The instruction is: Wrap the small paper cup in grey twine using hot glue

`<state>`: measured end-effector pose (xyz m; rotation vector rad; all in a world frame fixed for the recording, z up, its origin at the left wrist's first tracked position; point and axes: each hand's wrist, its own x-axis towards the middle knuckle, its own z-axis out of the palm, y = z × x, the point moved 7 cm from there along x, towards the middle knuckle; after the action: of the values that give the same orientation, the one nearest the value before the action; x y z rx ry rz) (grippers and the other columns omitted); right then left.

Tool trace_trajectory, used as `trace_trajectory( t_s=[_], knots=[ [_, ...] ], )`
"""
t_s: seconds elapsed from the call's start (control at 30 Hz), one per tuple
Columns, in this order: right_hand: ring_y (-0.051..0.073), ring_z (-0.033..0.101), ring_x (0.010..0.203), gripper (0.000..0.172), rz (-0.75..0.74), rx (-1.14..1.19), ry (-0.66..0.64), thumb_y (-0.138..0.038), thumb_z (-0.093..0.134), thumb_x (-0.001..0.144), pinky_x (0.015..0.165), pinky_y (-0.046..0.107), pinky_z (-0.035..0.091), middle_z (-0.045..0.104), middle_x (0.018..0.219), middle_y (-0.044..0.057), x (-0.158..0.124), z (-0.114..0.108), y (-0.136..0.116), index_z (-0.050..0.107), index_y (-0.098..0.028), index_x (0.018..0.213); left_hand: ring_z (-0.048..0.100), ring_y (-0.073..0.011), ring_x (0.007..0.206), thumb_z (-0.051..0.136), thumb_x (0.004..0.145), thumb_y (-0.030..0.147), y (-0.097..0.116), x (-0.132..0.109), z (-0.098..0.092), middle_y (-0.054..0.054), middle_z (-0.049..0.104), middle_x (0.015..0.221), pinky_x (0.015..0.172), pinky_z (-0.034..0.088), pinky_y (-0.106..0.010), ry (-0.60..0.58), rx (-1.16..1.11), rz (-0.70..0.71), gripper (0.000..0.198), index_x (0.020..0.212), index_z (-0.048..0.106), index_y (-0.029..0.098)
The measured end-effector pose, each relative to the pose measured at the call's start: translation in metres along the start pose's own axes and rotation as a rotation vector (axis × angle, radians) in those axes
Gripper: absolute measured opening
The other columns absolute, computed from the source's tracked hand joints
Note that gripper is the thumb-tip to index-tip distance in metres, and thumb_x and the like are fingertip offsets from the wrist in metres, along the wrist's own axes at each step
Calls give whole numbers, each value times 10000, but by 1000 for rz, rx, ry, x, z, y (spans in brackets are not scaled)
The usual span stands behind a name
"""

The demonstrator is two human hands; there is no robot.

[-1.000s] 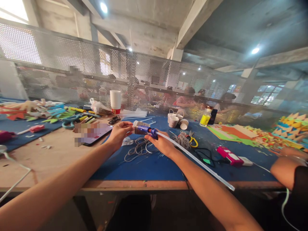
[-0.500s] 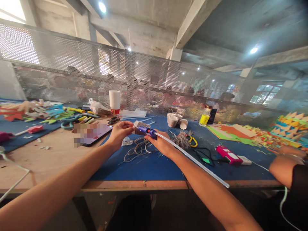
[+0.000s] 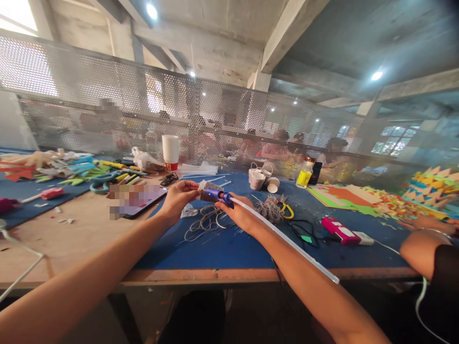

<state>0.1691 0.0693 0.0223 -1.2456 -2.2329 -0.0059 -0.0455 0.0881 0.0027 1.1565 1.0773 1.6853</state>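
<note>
Ceiling lamps [image 3: 152, 11]: white glare, haloed | Window [image 3: 16, 14], upper left: overexposed | Beneath table [image 3: 215, 275]: deep shadow | Perforated screen [image 3: 215, 107]: background hazy | Phone [image 3: 143, 205]: partly pixelated | Edges: wide-angle stretching

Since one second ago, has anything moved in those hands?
Yes, a little: the free end of the long whitish stick shifted slightly left; the whole view slid a bit left too. Nothing was grabbed or let go. The left hand still holds the small cup; the right hand, the purple glue gun.
</note>
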Motion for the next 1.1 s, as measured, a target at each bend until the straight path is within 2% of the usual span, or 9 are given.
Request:
trace_trajectory(
  t_s=[1.1],
  knots=[
    [217, 717, 850, 451, 38, -48, 10, -623, 524, 981, 680, 258, 401, 770, 954, 64, 2, -4, 1, 685, -213, 1077, 643, -136, 666, 905, 524, 234, 3, -3, 3, -12, 719, 737, 693, 490, -280, -30, 26, 6, 375, 809, 675, 154]
  ],
)
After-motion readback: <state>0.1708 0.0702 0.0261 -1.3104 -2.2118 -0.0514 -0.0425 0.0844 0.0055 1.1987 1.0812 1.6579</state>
